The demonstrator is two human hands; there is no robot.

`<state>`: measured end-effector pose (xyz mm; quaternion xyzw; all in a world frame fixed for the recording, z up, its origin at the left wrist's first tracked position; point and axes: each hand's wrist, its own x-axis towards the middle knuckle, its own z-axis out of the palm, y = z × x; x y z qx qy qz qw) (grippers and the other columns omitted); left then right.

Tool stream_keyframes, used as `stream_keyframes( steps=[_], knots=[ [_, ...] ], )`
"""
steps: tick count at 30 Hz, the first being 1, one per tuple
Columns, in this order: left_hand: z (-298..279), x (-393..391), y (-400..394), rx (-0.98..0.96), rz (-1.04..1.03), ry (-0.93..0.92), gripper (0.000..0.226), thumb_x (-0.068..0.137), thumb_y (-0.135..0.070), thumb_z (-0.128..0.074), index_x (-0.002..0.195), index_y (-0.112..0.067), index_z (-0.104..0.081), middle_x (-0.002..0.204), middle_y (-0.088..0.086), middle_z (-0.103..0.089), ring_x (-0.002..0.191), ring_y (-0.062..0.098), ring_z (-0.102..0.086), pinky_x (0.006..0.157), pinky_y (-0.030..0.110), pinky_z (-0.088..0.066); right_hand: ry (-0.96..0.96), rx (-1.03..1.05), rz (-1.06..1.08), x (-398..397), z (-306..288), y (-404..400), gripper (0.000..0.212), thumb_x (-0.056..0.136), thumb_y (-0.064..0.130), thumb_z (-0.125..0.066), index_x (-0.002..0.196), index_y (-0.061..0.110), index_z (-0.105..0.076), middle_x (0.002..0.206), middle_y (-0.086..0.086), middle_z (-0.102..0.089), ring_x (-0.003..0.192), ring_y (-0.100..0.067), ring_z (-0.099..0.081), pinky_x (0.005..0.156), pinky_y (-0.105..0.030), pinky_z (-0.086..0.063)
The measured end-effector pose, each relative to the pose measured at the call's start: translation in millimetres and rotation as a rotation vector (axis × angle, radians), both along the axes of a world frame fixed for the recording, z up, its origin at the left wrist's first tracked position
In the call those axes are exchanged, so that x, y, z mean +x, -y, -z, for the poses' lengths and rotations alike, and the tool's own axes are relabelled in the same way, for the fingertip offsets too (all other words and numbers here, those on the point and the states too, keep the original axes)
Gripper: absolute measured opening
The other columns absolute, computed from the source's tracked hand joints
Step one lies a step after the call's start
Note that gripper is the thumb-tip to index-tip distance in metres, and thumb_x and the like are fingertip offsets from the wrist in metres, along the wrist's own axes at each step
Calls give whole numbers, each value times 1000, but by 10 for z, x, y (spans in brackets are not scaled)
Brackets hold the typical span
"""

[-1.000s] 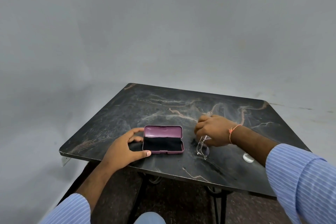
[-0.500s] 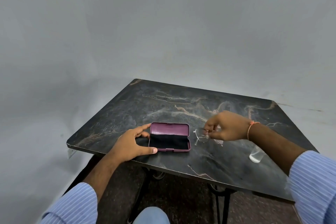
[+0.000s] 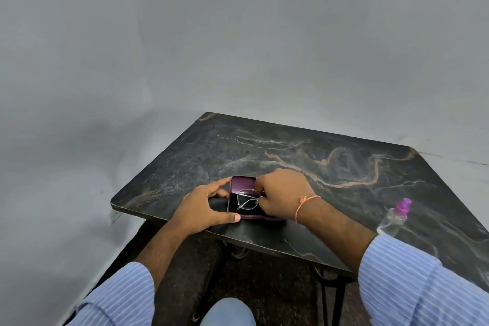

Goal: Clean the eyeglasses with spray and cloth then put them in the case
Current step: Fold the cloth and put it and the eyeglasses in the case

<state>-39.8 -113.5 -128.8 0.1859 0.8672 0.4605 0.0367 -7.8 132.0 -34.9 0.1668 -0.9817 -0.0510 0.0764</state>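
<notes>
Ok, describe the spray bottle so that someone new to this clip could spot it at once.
Start at the dark marble-patterned table and go to its right edge, beside the person's right sleeve. There lies a small clear plastic spray bottle, well apart from the purple eyeglass case. Its purple cap and see-through body single it out.

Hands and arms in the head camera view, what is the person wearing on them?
Both arms wear a light blue shirt with fine white stripes, the sleeves pushed up so the forearms are bare. The right hand has a thin orange thread tied round the wrist with a small knot. The left hand has no band, ring or watch in view. Neither hand is gloved.
</notes>
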Motion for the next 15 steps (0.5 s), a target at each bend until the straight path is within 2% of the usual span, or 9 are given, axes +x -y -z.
stream_keyframes(
  steps=[3, 7, 10, 15],
  knots=[
    [14, -13, -4, -6, 7, -13, 115, 60, -71, -95, 164, -49, -50, 124, -27, -80, 132, -4, -68, 127, 49, -46, -28, 30, -25, 6, 116, 23, 17, 88, 34, -60, 98, 22, -66, 93, -6, -74, 91, -36, -71, 61, -34, -37],
    [27, -10, -16, -16, 9, -24, 114, 61, -71, -95, 163, -50, -49, 123, -31, -80, 132, -5, -68, 126, 49, -47, -69, 54, -80, 64, 266, -1, 20, 95, 35, -54, 101, 20, -65, 101, -2, -71, 96, -33, -68, 62, -36, -45],
    [23, -2, -14, -26, 1, -30, 114, 61, -72, -95, 162, -52, -49, 123, -34, -79, 132, -7, -67, 126, 50, -47, -58, 40, -76, 128, 325, -35, 29, 98, 41, -51, 109, 23, -70, 108, 0, -65, 98, -30, -65, 68, -40, -57],
    [-5, 10, -38, -53, -7, -44, 115, 59, -78, -93, 162, -52, -50, 121, -39, -78, 131, -9, -66, 126, 50, -46, -6, -54, -63, 208, 318, -126, 39, 100, 45, -49, 128, 28, -70, 115, 3, -64, 106, -27, -64, 82, -41, -59]
  ],
)
